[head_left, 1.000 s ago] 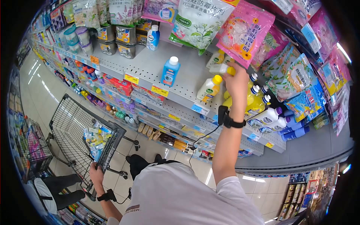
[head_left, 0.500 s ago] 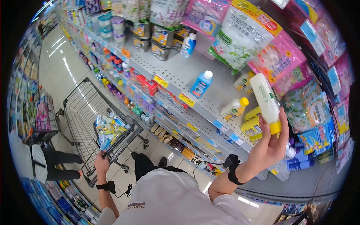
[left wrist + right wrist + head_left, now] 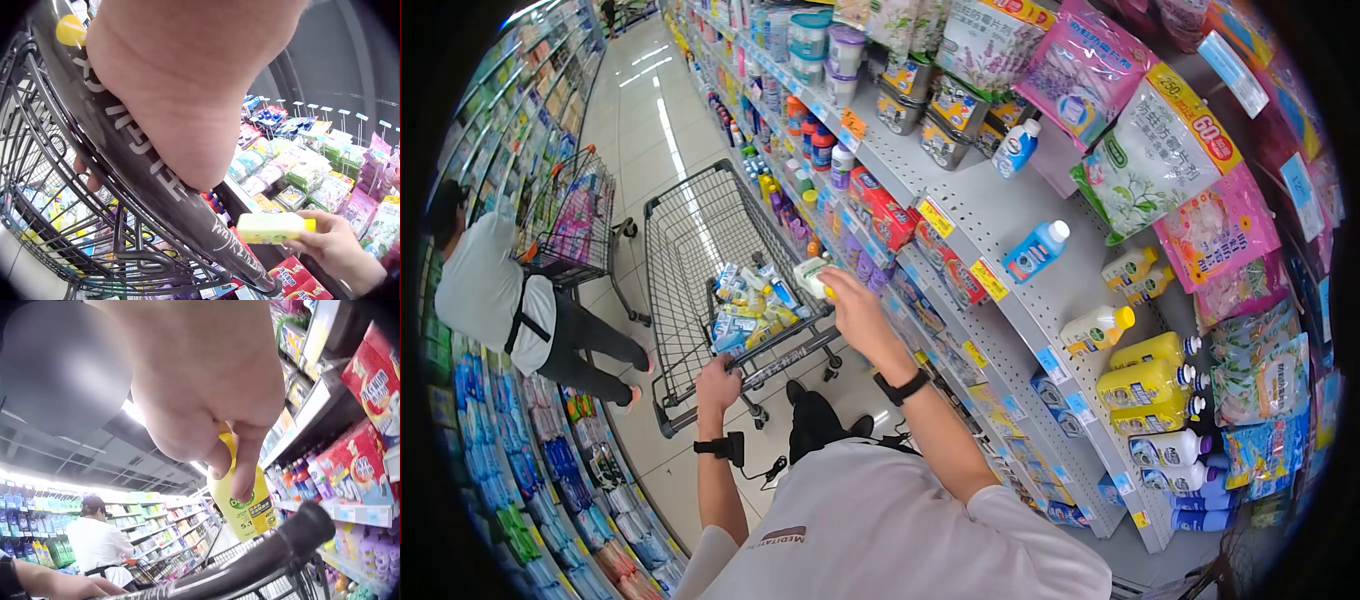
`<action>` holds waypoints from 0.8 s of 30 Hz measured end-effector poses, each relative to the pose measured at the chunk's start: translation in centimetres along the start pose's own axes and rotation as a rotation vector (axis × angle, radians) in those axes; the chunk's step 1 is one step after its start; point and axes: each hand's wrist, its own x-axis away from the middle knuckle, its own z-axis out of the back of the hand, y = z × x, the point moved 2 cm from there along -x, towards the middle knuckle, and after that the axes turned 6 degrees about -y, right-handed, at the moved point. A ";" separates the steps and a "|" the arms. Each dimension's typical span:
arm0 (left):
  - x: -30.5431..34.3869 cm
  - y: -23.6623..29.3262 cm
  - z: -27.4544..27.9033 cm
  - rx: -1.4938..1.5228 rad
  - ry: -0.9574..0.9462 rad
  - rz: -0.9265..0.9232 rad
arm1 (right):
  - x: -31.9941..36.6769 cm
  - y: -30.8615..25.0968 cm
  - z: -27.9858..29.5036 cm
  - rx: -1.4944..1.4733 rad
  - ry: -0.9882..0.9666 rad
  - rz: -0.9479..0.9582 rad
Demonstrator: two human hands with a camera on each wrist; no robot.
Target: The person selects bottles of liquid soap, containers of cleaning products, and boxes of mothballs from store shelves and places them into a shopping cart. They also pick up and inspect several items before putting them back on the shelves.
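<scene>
My right hand [image 3: 860, 312] pinches a pale bottle [image 3: 811, 277] by its yellow cap, above the near right corner of the wire cart [image 3: 678, 262]. In the right wrist view the bottle [image 3: 242, 503] hangs below the fingers, showing a green label. The left wrist view has it lying sideways in my right hand [image 3: 334, 247]. My left hand [image 3: 718, 386] grips the cart's handle [image 3: 134, 147], its fingers curled round the bar. Several packages [image 3: 745, 312] in yellow, white and blue lie inside the cart near the handle.
Shelves at the right hold a blue bottle [image 3: 1036, 251], a yellow-capped bottle [image 3: 1097, 331], several yellow bottles [image 3: 1145, 385] and hanging bags [image 3: 1157, 150]. A person [image 3: 500, 285] stands at the left beside another cart [image 3: 580, 220]. The tiled aisle [image 3: 628, 100] runs ahead.
My right hand has taken the bottle from the shelf and carried it left to the cart. The view has swung left. My left hand keeps its grip on the handle.
</scene>
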 end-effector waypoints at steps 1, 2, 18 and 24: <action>0.0 0.1 0.0 0.002 -0.001 -0.001 | 0.0 1.3 -1.6 -0.041 -0.060 -0.034; 0.2 0.2 0.1 0.036 -0.003 0.008 | 0.1 2.1 -2.7 -0.049 -0.066 -0.030; 0.1 0.1 0.0 0.042 0.002 0.008 | 2.9 3.8 -2.4 -0.145 -0.116 -0.321; 0.1 0.5 0.2 0.029 -0.013 -0.002 | 6.1 -4.0 10.7 -0.167 -0.371 -0.425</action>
